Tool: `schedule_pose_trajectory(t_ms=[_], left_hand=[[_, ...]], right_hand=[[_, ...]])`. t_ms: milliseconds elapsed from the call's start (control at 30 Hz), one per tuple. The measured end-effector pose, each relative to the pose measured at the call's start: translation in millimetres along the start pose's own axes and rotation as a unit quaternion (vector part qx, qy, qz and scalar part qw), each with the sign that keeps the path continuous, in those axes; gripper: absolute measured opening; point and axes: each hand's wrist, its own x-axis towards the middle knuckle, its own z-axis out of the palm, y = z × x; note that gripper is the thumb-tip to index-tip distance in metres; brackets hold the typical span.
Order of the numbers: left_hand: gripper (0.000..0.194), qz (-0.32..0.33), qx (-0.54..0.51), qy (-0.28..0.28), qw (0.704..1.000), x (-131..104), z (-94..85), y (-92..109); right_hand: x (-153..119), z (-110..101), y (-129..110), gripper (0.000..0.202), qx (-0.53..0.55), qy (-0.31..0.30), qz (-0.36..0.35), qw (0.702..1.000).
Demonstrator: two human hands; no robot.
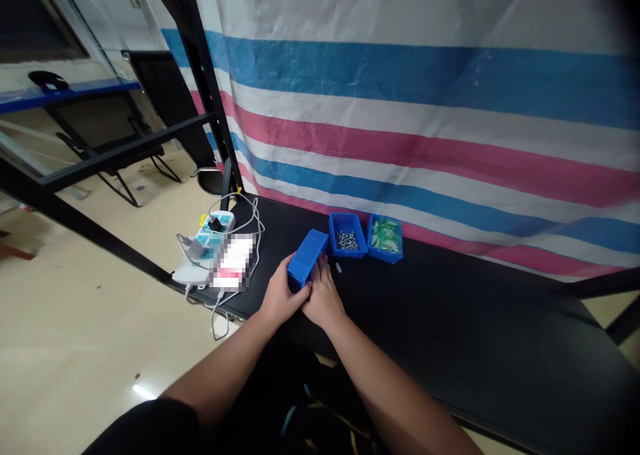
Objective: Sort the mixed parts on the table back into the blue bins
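A blue plastic bin is tipped over on the black tabletop, its ribbed face turned up towards me. My left hand grips its near left side, the thumb reaching across the near end. Against the bin's right side lies my right hand, fingers together and pointing away from me; the fingertips are partly hidden. The bin's opening cannot be seen. Just right of my right hand, a small light-coloured piece rests on the table. Beyond it stands a blue bin of small metal parts.
Another blue bin holds green-and-white pieces. To the left are a power strip with plugs and white cables, and a phone with a blurred screen. A striped sheet hangs behind the black table. Black frame posts rise at the left.
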Motion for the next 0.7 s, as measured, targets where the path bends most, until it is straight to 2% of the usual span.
schedule_pose_trajectory(t_ms=[367, 533, 700], left_hand=[[0.082, 0.109, 0.034, -0.04, 0.993, -7.5, 1.0, -7.4], [0.079, 0.141, 0.032, -0.027, 0.989, -5.2, -1.0, -6.7], [0.072, 0.138, 0.014, -0.005, 0.99, -3.9, -3.6, -7.4]], right_hand=[[1.6, -1.9, -3.8, 0.084, -0.064, -0.025, 0.023, 0.997], [-0.5, -3.5, -3.6, 0.081, -0.077, -0.013, 0.004, 0.997], [-2.9, -5.7, -4.6, 0.077, -0.106, 0.002, 0.004, 0.994]])
